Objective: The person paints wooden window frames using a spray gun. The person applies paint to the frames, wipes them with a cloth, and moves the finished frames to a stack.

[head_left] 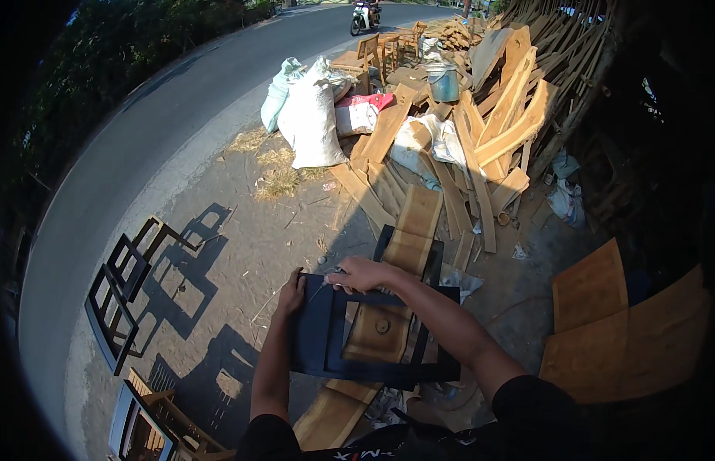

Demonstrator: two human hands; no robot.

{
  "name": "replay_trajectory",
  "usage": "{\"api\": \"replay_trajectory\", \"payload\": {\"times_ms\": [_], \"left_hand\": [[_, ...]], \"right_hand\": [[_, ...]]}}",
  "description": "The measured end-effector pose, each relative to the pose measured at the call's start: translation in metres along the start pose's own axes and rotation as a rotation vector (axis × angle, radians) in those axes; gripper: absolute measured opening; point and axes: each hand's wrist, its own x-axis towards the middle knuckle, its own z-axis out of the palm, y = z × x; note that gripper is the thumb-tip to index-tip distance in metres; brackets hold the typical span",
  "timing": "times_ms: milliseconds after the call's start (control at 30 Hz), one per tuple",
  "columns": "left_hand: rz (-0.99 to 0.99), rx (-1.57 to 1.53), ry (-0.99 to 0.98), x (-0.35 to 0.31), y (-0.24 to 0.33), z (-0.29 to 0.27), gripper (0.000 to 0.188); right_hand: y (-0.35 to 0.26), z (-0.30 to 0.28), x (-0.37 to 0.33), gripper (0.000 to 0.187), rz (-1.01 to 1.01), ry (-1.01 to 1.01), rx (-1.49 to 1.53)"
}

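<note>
A black-painted wooden frame with a flat panel on its left side lies before me. My left hand is closed round its far left corner. Above its far edge, my right hand is closed round a small metallic tool, whose thin end slants down toward the panel; its exact kind is hidden by the fingers. Through the frame's opening shows a brown wooden slab with a round dark mark. Another grained wooden board extends beyond the frame, and one more board lies on the near side.
Black chair frames stand at the left, near the road. Stuffed white sacks, loose planks and a blue bucket are heaped ahead. Large brown panels lean at the right. A motorbike is on the road.
</note>
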Motion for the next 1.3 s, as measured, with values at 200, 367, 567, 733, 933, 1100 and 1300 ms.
{"api": "replay_trajectory", "payload": {"times_ms": [200,367,567,733,933,1100,1300], "left_hand": [[-0.006,-0.531,-0.16,-0.068,-0.009,0.001,0.055],[-0.118,-0.52,-0.031,-0.18,-0.035,0.007,0.054],[-0.255,-0.537,0.316,-0.253,-0.047,0.058,0.051],[-0.271,-0.47,0.423,-0.257,-0.014,0.058,0.051],[0.032,0.252,0.417,-0.291,0.011,0.077,0.067],[0.332,0.654,-0.015,-0.279,0.039,0.062,0.075],[0.712,0.665,-0.389,-0.244,0.057,0.116,0.062]], "right_hand": [[0.008,0.034,0.001,0.051,-0.136,-0.226,-0.114],[0.006,0.046,-0.049,0.051,-0.141,-0.166,-0.104],[-0.012,0.046,-0.052,0.043,-0.214,-0.328,0.149],[-0.014,0.068,-0.066,0.046,-0.282,-0.24,-0.143],[0.024,0.063,-0.149,0.042,-0.149,-0.127,-0.353],[0.03,0.075,-0.247,0.044,-0.085,-0.206,-0.02],[0.121,0.056,-0.364,0.037,0.438,0.339,0.059]]}}
